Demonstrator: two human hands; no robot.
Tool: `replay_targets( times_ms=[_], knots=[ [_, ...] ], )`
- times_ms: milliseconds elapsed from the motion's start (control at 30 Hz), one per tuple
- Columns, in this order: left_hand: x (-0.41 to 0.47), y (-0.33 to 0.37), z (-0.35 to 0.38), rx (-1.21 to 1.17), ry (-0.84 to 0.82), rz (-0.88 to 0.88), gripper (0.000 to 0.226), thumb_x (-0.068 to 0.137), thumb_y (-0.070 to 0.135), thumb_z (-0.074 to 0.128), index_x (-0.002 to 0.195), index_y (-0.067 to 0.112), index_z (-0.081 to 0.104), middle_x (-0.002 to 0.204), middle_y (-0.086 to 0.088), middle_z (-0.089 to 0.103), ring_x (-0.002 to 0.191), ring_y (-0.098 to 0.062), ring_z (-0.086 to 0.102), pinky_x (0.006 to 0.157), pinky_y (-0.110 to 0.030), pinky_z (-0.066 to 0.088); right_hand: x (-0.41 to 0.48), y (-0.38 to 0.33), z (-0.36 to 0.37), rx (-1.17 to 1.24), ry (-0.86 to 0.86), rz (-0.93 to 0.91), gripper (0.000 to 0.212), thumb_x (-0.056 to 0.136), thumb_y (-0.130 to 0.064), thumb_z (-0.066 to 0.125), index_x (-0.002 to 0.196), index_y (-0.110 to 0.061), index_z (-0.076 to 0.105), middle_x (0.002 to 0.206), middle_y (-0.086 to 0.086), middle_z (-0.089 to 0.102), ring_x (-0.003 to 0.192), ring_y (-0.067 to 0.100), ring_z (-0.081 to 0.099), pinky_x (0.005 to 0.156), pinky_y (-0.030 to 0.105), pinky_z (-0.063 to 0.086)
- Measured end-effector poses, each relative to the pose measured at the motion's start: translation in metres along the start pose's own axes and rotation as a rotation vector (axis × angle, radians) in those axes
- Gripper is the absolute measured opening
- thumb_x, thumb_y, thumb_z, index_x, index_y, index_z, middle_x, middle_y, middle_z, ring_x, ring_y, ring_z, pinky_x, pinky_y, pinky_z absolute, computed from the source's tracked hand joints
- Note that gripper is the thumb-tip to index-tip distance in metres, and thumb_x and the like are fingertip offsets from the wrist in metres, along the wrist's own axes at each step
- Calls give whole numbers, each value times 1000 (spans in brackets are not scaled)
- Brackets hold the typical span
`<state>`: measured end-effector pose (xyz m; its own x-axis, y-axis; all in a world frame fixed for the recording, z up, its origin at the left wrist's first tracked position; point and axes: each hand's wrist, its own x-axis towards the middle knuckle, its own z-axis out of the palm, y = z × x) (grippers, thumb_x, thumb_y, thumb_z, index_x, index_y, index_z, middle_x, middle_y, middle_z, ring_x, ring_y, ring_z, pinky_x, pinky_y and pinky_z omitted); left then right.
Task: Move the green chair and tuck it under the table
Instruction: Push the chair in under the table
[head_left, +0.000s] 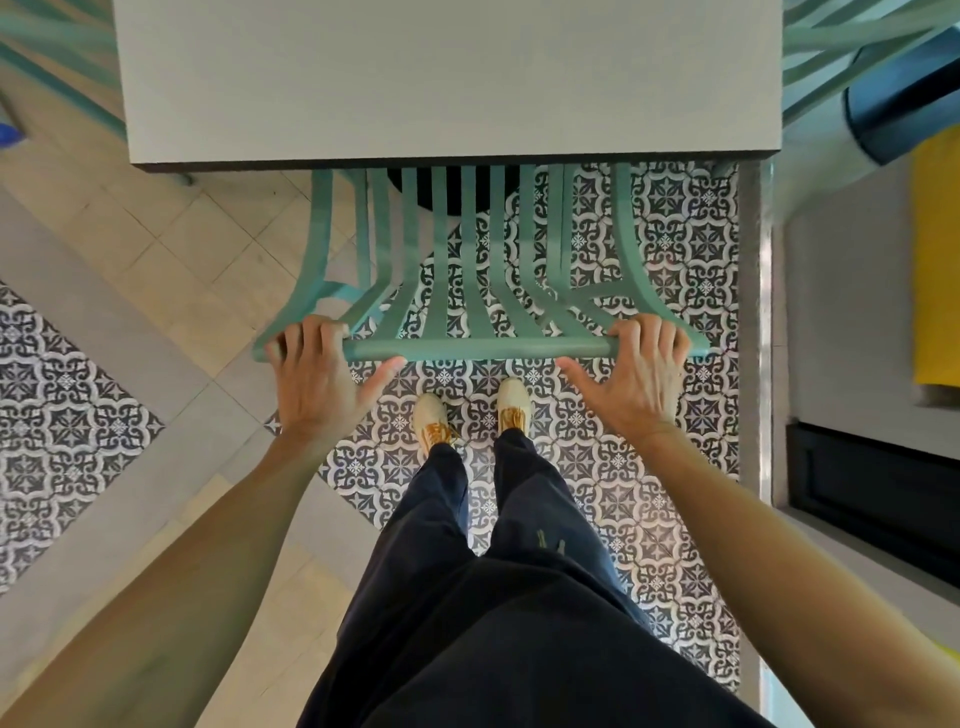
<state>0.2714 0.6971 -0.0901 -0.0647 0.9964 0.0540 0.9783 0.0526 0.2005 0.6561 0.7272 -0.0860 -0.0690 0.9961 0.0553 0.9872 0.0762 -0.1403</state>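
Tucking the green chair (467, 270) under the table (447, 78), nearly done.

Across the top of the frame the tabletop already hides the seat; only the slatted back shows at centre. My left hand (317, 374) and right hand (636, 371) each curl over the top rail, thumbs loose; perhaps a last nudge remains.

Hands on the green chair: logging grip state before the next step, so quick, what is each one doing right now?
Left hand: closed on the top rail of the green chair, near its left end.
Right hand: closed on the same rail, near its right end.
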Motion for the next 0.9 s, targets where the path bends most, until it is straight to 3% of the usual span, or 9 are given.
replay_targets(
  times_ms=[400, 900],
  knots=[
    [-34, 5, -5, -54, -55, -9, 74, 90, 84, 43, 101, 11, 44, 99, -14, 53, 88, -32, 48, 79, -46, 39, -24, 0, -12, 37, -51, -21, 82, 88, -92, 33, 104, -13, 47, 102, 8, 49, 93, 25, 42, 92, 47, 38],
    [15, 10, -6, 23, -17, 30, 79, 89, 88, 40, 97, 10, 49, 95, -12, 54, 85, -27, 45, 79, -43, 28, 15, 7, -7, 23, -28, -4, 79, 87, -91, 40, 101, -14, 47, 100, 8, 48, 92, 25, 41, 89, 43, 34]
  ],
)
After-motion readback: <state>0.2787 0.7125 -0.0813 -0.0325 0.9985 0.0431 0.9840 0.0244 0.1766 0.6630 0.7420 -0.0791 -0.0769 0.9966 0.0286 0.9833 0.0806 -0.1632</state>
